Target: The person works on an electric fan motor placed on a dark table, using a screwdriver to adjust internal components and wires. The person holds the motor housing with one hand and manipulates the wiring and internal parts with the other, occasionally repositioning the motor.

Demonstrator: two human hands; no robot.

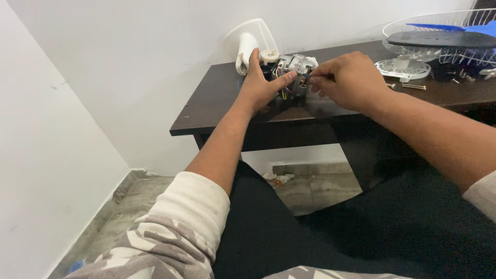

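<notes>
Fan motor (294, 70), bare, sits at the dark tabletop's (217, 103) far edge; left hand (261, 82) clasps it, right hand (346, 80) pinches its wires – wiring work, fine fingertip control seemingly needed next

On the table (217, 111), the motor (295, 70) sits left of the fan grille (439, 31), screws (413, 86) between.
</notes>
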